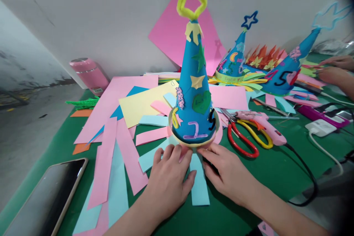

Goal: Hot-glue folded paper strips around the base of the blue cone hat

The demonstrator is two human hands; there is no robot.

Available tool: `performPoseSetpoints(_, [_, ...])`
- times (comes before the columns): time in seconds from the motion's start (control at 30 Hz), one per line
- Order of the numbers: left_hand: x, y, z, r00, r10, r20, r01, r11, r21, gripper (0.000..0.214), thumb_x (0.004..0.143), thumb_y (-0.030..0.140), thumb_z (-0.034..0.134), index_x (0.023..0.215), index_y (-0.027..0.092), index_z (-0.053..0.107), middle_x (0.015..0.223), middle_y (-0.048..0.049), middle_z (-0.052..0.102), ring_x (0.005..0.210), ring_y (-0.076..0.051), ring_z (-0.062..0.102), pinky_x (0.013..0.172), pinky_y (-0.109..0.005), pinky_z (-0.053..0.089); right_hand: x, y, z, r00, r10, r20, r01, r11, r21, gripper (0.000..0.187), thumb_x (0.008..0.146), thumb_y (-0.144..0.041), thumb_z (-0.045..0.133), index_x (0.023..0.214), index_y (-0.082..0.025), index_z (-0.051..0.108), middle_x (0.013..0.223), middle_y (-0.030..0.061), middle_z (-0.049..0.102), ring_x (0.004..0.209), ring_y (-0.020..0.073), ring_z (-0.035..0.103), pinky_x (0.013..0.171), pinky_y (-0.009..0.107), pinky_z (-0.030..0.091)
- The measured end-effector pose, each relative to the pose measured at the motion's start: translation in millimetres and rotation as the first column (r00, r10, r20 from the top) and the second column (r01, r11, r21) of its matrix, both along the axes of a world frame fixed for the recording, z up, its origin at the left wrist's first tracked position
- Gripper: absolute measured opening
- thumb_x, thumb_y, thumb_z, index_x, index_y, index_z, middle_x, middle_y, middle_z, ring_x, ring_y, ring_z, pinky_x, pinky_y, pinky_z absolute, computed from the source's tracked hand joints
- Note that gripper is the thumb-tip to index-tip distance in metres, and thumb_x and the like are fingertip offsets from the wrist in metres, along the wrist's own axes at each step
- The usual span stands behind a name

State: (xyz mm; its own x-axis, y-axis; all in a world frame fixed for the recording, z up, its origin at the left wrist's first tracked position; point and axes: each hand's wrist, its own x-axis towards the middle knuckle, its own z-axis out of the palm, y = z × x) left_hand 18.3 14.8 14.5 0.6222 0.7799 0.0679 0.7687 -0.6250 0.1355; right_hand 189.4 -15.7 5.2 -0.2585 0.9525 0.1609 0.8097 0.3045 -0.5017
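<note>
A tall blue paper cone hat [190,108] stands upright in front of me, topped by a yellow pipe-cleaner shape [192,3]. Stars, a green heart [201,102] and curled numbers decorate it. Pink and light-blue paper strips [199,188] fan out from its pale base rim. My left hand [170,179] lies at the front left of the rim, fingertips on a pink strip, thumb held apart. From the right, my right hand [225,167] reaches the front rim with fingers stretched out. Its fingertips touch or nearly touch the base; their undersides are hidden.
Red-and-yellow-handled scissors [243,151] and a pink glue gun [265,127] lie right of the hat. A phone [47,199] and loose strips [103,166] are at left. Behind stand a pink bottle [90,75] and decorated hats [232,59]. Another person's hands [339,72] are at far right.
</note>
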Motion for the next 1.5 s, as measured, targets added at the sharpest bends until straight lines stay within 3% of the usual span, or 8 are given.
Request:
performPoseSetpoints(0.17, [-4,-4,2.6,0.999,-0.026,0.024,0.025,0.999,0.041,0.033,0.085,0.032,0.038,0.115,0.022,0.049,0.106,-0.008,0.055,0.101,-0.027,0.046,0.086,-0.048,0.034,11,-4,1.0,0.988,-0.019,-0.15,0.023,0.999,0.024,0.031,0.083,-0.014,0.042,0.108,-0.021,0.056,0.089,0.0062,0.058,0.081,0.0161,0.056,0.071,0.03,0.048])
performPoseSetpoints(0.37, [7,-26,13.0,0.987,-0.141,0.074,0.134,0.987,0.093,0.026,0.087,0.025,0.034,0.083,0.021,0.059,0.083,-0.0045,0.058,0.088,-0.023,0.051,0.083,-0.044,0.037,25,-6,4.9,0.99,0.006,-0.144,-0.006,1.0,0.006,0.03,0.084,-0.015,0.041,0.109,-0.022,0.057,0.093,0.0065,0.058,0.086,0.0165,0.056,0.075,0.03,0.047])
performPoseSetpoints(0.53, [22,-21,10.1,0.997,-0.083,0.003,0.082,0.988,0.132,0.026,0.087,0.02,0.034,0.095,0.016,0.058,0.086,-0.007,0.059,0.09,-0.025,0.05,0.081,-0.045,0.039,24,2,7.1,0.991,0.13,-0.02,-0.13,0.991,0.023,0.032,0.085,-0.014,0.039,0.113,-0.02,0.053,0.098,0.0073,0.059,0.092,0.0189,0.054,0.079,0.033,0.046])
performPoseSetpoints(0.73, [19,-10,-5.0,0.999,-0.047,0.019,0.043,0.983,0.176,0.028,0.087,0.02,0.035,0.104,0.014,0.056,0.098,-0.0102,0.059,0.096,-0.026,0.05,0.082,-0.044,0.04,20,7,-0.2,0.976,0.178,0.125,-0.18,0.984,0.006,0.03,0.087,-0.018,0.035,0.11,-0.018,0.055,0.085,0.0074,0.057,0.082,0.0183,0.055,0.069,0.03,0.046])
performPoseSetpoints(1.07, [18,-6,-6.4,0.998,-0.057,0.021,0.053,0.987,0.155,0.025,0.085,0.02,0.039,0.099,0.015,0.058,0.093,-0.0093,0.059,0.09,-0.026,0.052,0.072,-0.041,0.046,16,8,-8.2,0.979,0.135,0.151,-0.139,0.99,0.014,0.027,0.088,-0.021,0.034,0.106,-0.019,0.054,0.083,0.0063,0.055,0.08,0.0194,0.053,0.068,0.032,0.043])
performPoseSetpoints(1.5, [18,-5,-8.9,0.998,-0.058,0.021,0.053,0.98,0.19,0.023,0.084,0.02,0.04,0.099,0.015,0.057,0.097,-0.0106,0.057,0.092,-0.027,0.051,0.072,-0.042,0.047,17,8,-11.5,0.989,0.104,0.106,-0.104,0.995,-0.001,0.032,0.087,-0.02,0.035,0.114,-0.016,0.052,0.092,0.009,0.056,0.087,0.0214,0.053,0.074,0.036,0.046])
